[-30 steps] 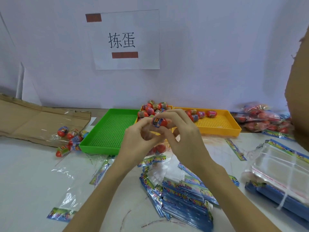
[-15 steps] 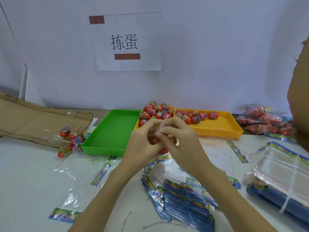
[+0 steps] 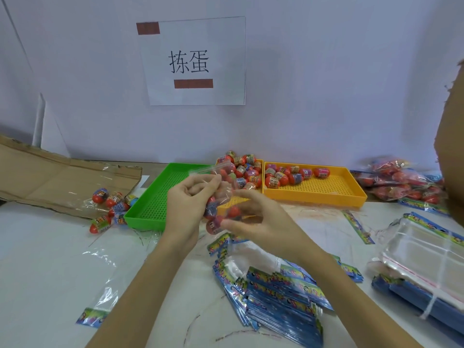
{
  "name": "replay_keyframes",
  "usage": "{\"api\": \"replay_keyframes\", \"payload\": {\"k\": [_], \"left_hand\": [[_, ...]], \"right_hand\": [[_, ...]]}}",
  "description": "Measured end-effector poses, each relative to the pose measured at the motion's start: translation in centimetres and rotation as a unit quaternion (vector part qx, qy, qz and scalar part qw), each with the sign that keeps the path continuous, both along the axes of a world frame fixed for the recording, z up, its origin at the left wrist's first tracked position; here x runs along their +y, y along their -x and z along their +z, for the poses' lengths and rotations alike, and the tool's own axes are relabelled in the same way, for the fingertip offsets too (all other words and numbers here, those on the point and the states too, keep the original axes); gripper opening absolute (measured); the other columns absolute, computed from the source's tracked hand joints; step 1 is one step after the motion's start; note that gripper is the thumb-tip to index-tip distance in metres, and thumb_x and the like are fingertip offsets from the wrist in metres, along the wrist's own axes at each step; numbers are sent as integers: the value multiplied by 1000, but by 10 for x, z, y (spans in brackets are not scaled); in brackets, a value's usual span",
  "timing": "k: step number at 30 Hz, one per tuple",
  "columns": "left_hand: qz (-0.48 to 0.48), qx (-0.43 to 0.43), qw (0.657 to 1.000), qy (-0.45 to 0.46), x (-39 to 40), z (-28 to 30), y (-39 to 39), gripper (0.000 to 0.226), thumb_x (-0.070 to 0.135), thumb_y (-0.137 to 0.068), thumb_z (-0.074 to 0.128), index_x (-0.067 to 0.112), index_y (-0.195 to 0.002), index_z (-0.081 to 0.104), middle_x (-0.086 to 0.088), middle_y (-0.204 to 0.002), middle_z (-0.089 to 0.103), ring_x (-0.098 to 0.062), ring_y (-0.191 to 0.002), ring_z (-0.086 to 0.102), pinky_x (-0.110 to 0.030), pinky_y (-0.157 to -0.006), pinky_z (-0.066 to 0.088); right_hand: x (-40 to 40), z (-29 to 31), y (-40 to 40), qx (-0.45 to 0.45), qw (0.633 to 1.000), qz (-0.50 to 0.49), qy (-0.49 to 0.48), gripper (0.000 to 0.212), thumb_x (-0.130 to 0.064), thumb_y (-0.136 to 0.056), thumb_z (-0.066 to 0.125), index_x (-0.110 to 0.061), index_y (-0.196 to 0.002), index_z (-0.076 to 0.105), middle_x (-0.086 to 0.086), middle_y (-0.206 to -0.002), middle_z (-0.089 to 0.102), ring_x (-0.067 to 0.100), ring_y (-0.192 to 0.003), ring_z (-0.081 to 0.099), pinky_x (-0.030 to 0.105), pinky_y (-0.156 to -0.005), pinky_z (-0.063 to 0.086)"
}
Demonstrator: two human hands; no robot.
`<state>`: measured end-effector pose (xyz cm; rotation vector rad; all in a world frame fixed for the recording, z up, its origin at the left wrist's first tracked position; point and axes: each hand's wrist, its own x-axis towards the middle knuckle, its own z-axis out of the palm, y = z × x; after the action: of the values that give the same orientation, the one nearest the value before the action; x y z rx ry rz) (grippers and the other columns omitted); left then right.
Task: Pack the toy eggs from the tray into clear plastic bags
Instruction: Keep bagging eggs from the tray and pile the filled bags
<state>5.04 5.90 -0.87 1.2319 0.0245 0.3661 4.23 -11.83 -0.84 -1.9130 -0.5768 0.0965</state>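
we hold a clear plastic bag (image 3: 221, 194) above the counter (image 3: 50, 247), in front of the green tray (image 3: 160, 194). our left hand (image 3: 187, 204) pinches its upper part in a curled grip; our right hand (image 3: 253, 217) pinches its lower side. red toy eggs (image 3: 234, 211) sit inside it. more eggs (image 3: 283, 175) lie in the yellow tray (image 3: 326, 192).

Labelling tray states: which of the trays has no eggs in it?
The green tray, leftmost of the row: its perforated floor shows bare, while the orange trays beside it hold toy eggs.
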Motion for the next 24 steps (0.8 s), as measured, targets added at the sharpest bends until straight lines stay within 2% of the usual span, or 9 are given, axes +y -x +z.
{"api": "replay_keyframes", "payload": {"k": [3,5,7,9,12,15,18,20,24], "left_hand": [[1,3,1000,10,-4,2,1,28,24,-87,81,2,-103,74,-19,-99,80,-28,-86,80,-39,-78,67],[-27,9,1000,4,-7,5,2,37,40,-94,71,7,-110,71,-15,-106,80,-28,-96,79,-42,-78,67],[-72,31,997,-18,-6,7,1,54,60,-94,59,13,-121,67,-10,-115,79,-30,-106,76,-48,-83,65],[-103,58,992,-50,-4,6,1,61,64,-89,61,15,-125,68,-12,-119,76,-31,-107,75,-52,-91,61],[-111,61,986,-106,-2,3,3,39,44,-89,76,17,-118,76,-11,-115,76,-24,-99,73,-49,-95,57],[-69,2,982,-177,-3,-2,2,13,22,-98,74,22,-109,81,-1,-102,80,-14,-92,74,-34,-84,58],[-58,-20,979,-194,-5,-3,2,16,14,-99,72,25,-103,82,0,-99,81,-17,-91,75,-35,-84,62],[-60,-25,977,-201,-6,-3,3,19,10,-99,70,24,-99,83,0,-95,81,-13,-85,73,-29,-82,60],[-65,-41,961,-265,-9,-1,7,19,5,-102,65,14,-104,80,-8,-96,81,-13,-86,75,-25,-81,59]], "right_hand": [[5,-3,0,-2,1000,-6,9,36,-29,-88,82,-23,-122,71,-5,-107,76,16,-98,72,39,-92,59],[4,-2,0,15,999,-26,-35,19,-26,-91,79,-23,-110,76,-5,-100,77,18,-93,72,35,-87,60],[0,0,-1,47,993,-43,-96,14,-22,-94,76,-21,-108,76,-1,-98,77,21,-94,73,32,-86,61],[-4,3,-2,64,983,-70,-155,13,-20,-96,73,-17,-108,75,3,-96,78,22,-93,74,26,-82,60],[-9,7,-5,80,968,-124,-201,15,-24,-97,71,-17,-110,74,2,-98,78,16,-93,74,19,-77,54],[-9,7,-5,90,965,-125,-214,12,-23,-96,72,-17,-106,74,4,-98,78,16,-93,73,13,-73,53],[-7,5,-4,108,959,-105,-241,10,-19,-96,72,-11,-103,71,6,-96,78,15,-92,74,10,-71,52],[-6,3,-4,122,951,-94,-267,8,-16,-97,70,-12,-104,72,5,-97,79,14,-91,75,12,-72,53],[-3,0,-4,110,946,-122,-279,23,-21,-95,73,-21,-118,71,2,-105,79,18,-100,75,27,-84,60]]}}
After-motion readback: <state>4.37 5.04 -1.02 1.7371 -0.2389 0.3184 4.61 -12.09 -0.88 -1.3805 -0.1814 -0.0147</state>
